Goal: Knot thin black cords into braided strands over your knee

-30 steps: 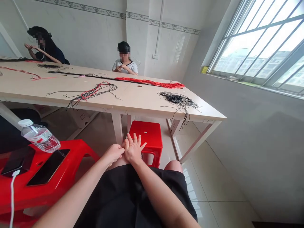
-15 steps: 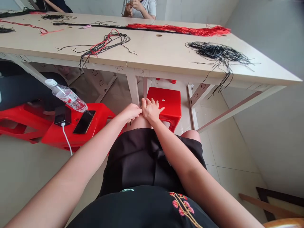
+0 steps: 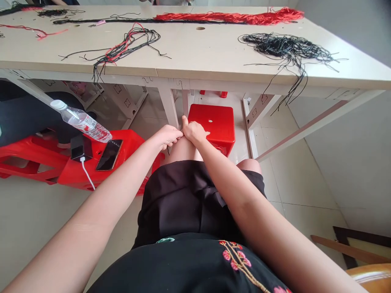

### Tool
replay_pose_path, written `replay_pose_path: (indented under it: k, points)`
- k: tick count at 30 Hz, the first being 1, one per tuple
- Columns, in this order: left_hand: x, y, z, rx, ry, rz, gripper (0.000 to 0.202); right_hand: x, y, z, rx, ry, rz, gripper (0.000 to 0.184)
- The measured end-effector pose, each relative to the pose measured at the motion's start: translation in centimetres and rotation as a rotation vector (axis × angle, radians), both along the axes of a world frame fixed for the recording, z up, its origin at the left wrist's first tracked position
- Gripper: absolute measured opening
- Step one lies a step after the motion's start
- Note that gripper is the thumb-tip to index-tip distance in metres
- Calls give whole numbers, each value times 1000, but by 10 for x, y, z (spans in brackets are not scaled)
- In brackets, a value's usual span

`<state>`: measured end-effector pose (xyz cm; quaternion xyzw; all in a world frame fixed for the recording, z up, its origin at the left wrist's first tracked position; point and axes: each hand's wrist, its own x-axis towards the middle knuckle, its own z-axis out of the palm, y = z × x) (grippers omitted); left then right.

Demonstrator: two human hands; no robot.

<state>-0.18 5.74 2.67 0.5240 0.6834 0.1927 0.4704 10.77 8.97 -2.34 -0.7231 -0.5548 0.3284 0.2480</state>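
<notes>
My left hand [image 3: 167,136] and my right hand [image 3: 193,131] meet over my bare knee [image 3: 182,149], just in front of the black skirt [image 3: 180,199]. Both hands are closed in a pinch, fingertips touching each other. A short end of thin black cord [image 3: 168,151] hangs below my left fingers. What my right fingers hold is hidden. A red stool [image 3: 214,124] stands right behind the hands, under the table.
The long pale table [image 3: 189,53] carries a black cord bundle [image 3: 284,47], a red cord bundle [image 3: 232,17] and mixed cords [image 3: 125,44]. At left a red stool [image 3: 100,162] holds a water bottle [image 3: 82,122], a phone [image 3: 109,149] and a charger [image 3: 81,147]. A wooden frame [image 3: 351,240] lies at the lower right.
The view has tilted down from the room to my lap. My right hand's fingers, spread a second ago, have curled into a pinch against my left hand.
</notes>
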Motion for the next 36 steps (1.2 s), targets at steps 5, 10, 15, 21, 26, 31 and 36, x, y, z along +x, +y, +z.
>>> replay_pose_path:
  k: [5,10,15,21,26,31,36]
  points:
    - [0,1,0,-18,-38,-2,19,0,5,0,-12,13,-12,81]
    - [-1,5,0,-48,-85,-8,24,0,7,2,-23,21,-32,80]
    - [-5,6,1,-80,-143,-24,27,1,8,2,-30,35,-30,78]
    - [-7,0,5,-97,-229,-34,25,1,5,0,-8,35,-28,74]
    - [-9,0,6,-138,-310,-20,20,1,4,1,1,32,-33,74]
    - [-13,2,3,-157,-362,3,13,1,3,2,3,36,-38,74]
    - [-16,3,1,-165,-372,26,8,1,4,0,12,28,-45,74]
